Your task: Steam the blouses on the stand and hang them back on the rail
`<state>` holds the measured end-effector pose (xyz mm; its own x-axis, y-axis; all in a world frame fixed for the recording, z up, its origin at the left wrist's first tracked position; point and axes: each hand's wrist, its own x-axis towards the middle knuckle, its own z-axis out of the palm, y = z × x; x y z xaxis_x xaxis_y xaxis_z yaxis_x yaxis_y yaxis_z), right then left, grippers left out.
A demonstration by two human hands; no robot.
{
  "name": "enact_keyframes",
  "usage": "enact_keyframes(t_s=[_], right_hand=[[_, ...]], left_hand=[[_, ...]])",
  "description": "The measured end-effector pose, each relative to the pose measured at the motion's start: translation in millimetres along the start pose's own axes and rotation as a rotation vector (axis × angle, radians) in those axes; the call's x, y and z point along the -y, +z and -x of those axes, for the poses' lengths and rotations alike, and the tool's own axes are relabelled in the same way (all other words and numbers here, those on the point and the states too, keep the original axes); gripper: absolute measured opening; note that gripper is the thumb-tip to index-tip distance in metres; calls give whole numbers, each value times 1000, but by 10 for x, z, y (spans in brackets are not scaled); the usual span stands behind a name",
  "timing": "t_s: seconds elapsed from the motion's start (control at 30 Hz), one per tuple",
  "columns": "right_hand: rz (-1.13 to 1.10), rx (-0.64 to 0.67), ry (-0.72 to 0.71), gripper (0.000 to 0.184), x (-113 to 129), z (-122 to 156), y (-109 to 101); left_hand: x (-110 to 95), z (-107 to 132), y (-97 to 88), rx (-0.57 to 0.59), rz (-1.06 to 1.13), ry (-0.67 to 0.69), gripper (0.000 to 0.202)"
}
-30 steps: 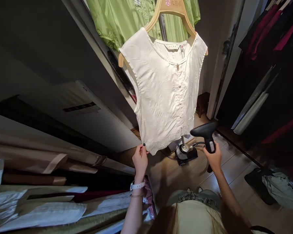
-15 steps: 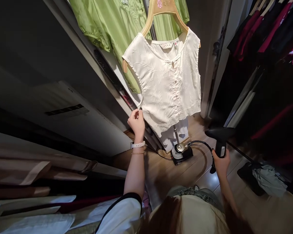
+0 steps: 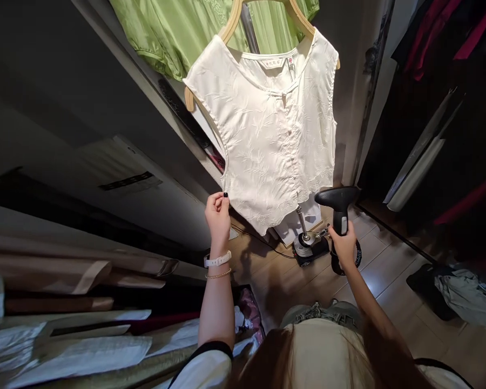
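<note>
A white sleeveless blouse [image 3: 275, 135] with a leaf pattern, small buttons and a lace hem hangs from a pale wooden hanger [image 3: 231, 24]. My left hand [image 3: 217, 219] pinches the blouse's lower corner between its fingertips. My right hand [image 3: 343, 246] grips the handle of a black garment steamer head [image 3: 337, 201], which is held up close to the blouse's lower right edge without visibly touching it. Its hose runs down towards the steamer base [image 3: 308, 248] on the floor, partly hidden behind my right hand.
A green garment [image 3: 166, 32] hangs behind the blouse. Rolled fabrics and plastic-wrapped cloth [image 3: 85, 346] fill shelves at the lower left. Dark and red clothes [image 3: 429, 65] hang at the right, and a grey cloth heap [image 3: 465, 297] lies on the floor.
The steamer head has moved left and up, closer to the blouse hem, since half a second ago. The blouse looks less creased than one second ago. My left hand keeps its pinch.
</note>
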<state>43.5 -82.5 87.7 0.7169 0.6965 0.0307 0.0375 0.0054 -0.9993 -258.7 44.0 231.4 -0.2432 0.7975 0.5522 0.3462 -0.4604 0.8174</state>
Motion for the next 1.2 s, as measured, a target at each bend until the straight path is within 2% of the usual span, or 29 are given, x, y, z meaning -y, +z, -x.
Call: enact_keyframes(t_s=[0.07,0.17,0.23,0.3,0.47,0.63,0.77,0.83,0.97,1.03,1.1,1.2], right_hand=[[0,62,-31,38,75,19,212],[46,128,-122,42,224,8,474],[114,179,-202,45,346,-28,573],[187,238,-305,47,471,-76,615],[316,429,-517,52,705,-141,648],[478,595,-618,52,712,-68,672],[558,599,-559,49,708,-25,640],[539,585,-569,50,821,-28,646],[435,622,-681,53,1166,-66,729],[423,650,-701,53,1233,-77,769],[454,671,-676,52,1169,-66,780],[526,690,-579,51,937,-13,746]], left_hand=[[-36,89,-52,-40,-46,48,22],[-117,229,-59,-220,-215,165,20],[-153,295,-67,-331,-327,231,21],[-157,330,-112,-383,-406,279,22],[-144,369,-322,-387,-457,357,18],[-231,426,-441,-369,-459,369,16],[-250,441,-474,-364,-464,346,15],[-231,439,-484,-357,-470,356,15],[-204,442,-483,-363,-482,351,16],[-206,449,-474,-373,-473,342,16],[-214,456,-467,-373,-465,358,16],[-223,463,-476,-363,-466,385,16]])
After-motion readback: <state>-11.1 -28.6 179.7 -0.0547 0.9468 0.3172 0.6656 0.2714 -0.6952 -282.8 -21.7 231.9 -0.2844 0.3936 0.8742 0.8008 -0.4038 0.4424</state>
